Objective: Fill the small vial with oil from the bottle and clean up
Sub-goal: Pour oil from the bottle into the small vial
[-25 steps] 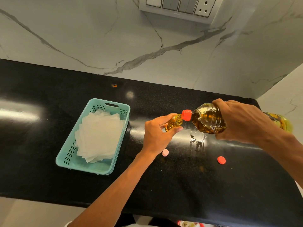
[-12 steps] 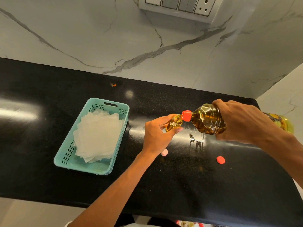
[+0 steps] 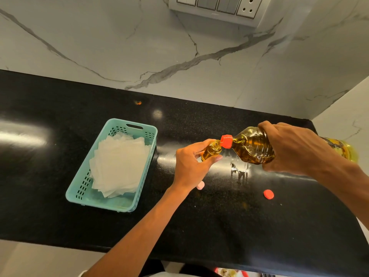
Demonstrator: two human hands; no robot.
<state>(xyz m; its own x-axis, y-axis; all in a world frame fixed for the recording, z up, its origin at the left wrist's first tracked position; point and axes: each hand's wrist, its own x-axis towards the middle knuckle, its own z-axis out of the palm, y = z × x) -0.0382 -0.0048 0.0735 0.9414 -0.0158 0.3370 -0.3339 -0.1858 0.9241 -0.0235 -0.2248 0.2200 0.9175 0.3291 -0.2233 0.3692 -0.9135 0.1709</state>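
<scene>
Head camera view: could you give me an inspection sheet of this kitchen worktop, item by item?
Surface: black counter, glossy, with wet streaks below the bottle.
Job's things: small vial holding amber oil; bottle tilted, its red neck at the vial's mouth.
Clutter: red cap and pink cap lying loose; teal basket of white paper sheets.
Grippers: left hand grips the vial; right hand grips the bottle.
Cables: nothing seen.
Surroundings: marble wall, switch panel.

Tilted oil bottle (image 3: 253, 145) against vial (image 3: 211, 150)
</scene>
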